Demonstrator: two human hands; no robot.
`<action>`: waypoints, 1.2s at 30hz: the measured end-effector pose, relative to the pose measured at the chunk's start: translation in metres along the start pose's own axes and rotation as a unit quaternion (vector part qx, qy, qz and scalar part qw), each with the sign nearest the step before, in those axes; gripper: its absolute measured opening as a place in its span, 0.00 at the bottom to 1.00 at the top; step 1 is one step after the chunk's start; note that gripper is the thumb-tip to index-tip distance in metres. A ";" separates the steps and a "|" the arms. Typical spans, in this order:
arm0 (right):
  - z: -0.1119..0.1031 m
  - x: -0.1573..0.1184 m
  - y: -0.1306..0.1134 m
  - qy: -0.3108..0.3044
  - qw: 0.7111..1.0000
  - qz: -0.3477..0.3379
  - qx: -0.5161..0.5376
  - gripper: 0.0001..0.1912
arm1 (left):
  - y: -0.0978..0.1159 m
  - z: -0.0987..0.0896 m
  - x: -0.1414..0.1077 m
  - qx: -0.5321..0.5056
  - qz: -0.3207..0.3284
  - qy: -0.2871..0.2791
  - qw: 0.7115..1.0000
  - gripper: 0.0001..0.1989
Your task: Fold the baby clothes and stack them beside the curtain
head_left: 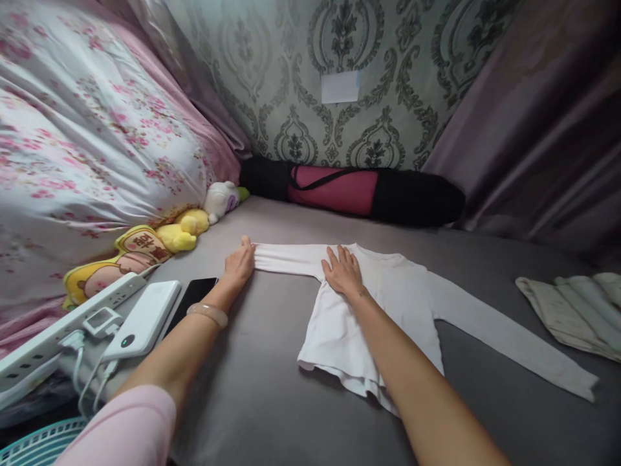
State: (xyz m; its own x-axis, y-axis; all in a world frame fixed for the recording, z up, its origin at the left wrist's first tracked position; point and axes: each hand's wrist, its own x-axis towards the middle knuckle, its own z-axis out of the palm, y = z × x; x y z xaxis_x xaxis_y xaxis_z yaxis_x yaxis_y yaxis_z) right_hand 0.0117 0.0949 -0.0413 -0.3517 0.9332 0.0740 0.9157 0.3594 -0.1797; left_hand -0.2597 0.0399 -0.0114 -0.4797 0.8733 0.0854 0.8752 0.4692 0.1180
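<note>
A white long-sleeved shirt [388, 291] lies spread on the grey bed sheet [252, 375]. My left hand [240, 262] is closed around the cuff end of its left-side sleeve, which stretches straight with small creases near the fist. Flat on the shirt, by the shoulder where that sleeve joins the body, rests my right hand [343, 270] with its fingers spread. The other sleeve reaches out to the lower right. The shirt's hem is wavy, and my right forearm covers part of it.
Left of my arm are a black phone [191, 294], a white power bank [145, 320] and a power strip [72, 327]. Plush toys [179, 233] line the floral bedding [107, 129]. A black and pink long bag [334, 191] lies along the wall; folded clothes [572, 310] sit at right.
</note>
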 end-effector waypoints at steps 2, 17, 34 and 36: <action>0.000 0.000 0.000 -0.006 1.000 0.003 0.002 0.30 | -0.001 0.002 0.002 0.019 0.000 -0.035 0.999 0.20; -0.004 -0.004 0.000 0.002 1.000 -0.009 -0.013 0.27 | 0.143 0.024 -0.023 -0.078 0.389 -0.002 0.918 0.24; 0.000 -0.002 0.000 0.022 0.999 -0.007 -0.024 0.27 | 0.029 0.026 -0.008 -0.008 0.238 -0.082 0.968 0.29; 0.000 -0.002 0.000 0.031 0.999 -0.008 -0.024 0.27 | 0.013 0.025 -0.006 0.008 0.209 -0.073 0.975 0.29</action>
State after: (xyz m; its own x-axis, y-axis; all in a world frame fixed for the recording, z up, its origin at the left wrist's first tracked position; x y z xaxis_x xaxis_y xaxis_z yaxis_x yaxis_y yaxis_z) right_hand 0.0125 0.0926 -0.0419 -0.3547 0.9248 0.1374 0.9191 0.3719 -0.1301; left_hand -0.2441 0.0435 -0.0348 -0.0676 0.9975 -0.0195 0.9937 0.0691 0.0878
